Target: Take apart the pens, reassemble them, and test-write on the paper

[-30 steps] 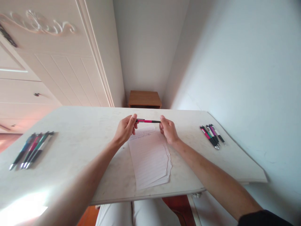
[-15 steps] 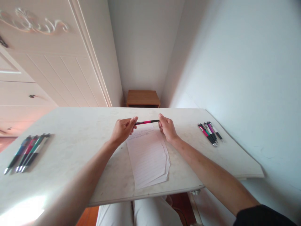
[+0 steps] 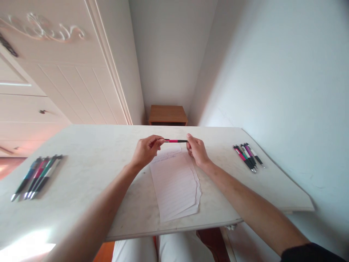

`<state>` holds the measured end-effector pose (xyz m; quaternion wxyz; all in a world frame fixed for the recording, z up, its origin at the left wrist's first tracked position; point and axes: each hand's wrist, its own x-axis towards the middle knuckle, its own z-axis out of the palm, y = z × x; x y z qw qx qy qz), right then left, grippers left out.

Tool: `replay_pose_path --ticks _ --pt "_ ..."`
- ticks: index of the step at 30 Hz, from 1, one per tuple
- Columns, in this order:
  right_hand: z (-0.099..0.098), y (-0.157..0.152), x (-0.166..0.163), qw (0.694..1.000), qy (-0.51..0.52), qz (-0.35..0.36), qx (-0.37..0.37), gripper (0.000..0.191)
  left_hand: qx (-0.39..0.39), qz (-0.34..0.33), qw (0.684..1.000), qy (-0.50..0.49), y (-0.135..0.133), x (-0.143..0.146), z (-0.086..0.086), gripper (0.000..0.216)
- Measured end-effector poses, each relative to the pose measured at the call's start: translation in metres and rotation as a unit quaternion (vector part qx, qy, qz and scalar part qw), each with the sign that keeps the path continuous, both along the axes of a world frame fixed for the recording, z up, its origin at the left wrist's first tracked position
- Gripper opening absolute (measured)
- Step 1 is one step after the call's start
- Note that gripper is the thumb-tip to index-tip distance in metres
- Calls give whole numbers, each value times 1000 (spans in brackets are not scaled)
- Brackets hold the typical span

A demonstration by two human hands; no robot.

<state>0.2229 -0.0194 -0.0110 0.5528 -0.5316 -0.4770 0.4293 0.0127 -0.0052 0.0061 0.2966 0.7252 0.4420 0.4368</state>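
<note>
A pink and black pen [image 3: 174, 141] is held level above the far end of the paper, one end in each hand. My left hand [image 3: 147, 150] is closed on its left end, thumb and fingers pinching it. Around the black right end, my right hand [image 3: 197, 150] has its fingers curled and the thumb on top. Below lie lined paper sheets [image 3: 176, 185] with torn right edges and handwriting along the top. The fingers partly hide both ends of the pen.
Several pens [image 3: 36, 178] lie side by side at the table's left. Another group of pens [image 3: 248, 157] rests at the right, near the wall [image 3: 272, 91]. A white cabinet [image 3: 81, 87] stands at the left, and a small wooden stand [image 3: 168, 114] is behind the white table [image 3: 109, 138].
My left thumb and fingers have shifted their hold on the pen's left end, with the fingers now straighter. The view has turned slightly left, so everything sits a little further right.
</note>
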Motion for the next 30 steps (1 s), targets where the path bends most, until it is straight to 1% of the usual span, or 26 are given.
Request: replay_pose_path --ticks 3,7,9,11,12,14,15,19,20,21,25,28,30 --pt "1 -1 -1 1000 0 3 -2 55 -10 18 999 31 0 -2 1 53" --pt "2 -1 -1 1000 7 3 -10 54 -33 23 999 26 1 -3 -1 60" --pt "3 -1 -1 1000 19 3 -19 53 -44 4 999 0 2 -3 -3 57" --pt "3 0 0 999 38 -3 -30 52 -55 -24 998 -35 2 -2 -5 46" --pt "3 1 1 998 48 -6 -33 51 -58 -34 997 -45 3 -1 -6 44" --pt "3 2 2 997 66 -8 -34 50 -54 -34 997 -43 3 0 -7 53" --pt "2 3 3 997 73 -9 -33 50 -47 -30 998 -37 4 0 -8 54" --pt "1 4 4 996 82 -13 -28 48 -18 -25 999 -28 5 0 -8 32" --pt "1 4 4 996 81 -12 -27 48 -14 -23 999 -22 4 0 -7 29" --pt "1 4 3 997 77 -10 -26 48 -13 -20 1000 -13 4 0 -6 31" --pt "2 2 2 997 65 -6 -31 49 -33 -8 999 2 2 -2 -5 50" --pt "2 3 2 998 61 -9 -30 49 -54 -10 998 -2 3 -2 -8 55" --pt "1 4 2 998 63 -11 -30 49 -57 -20 998 0 3 -2 -9 53"
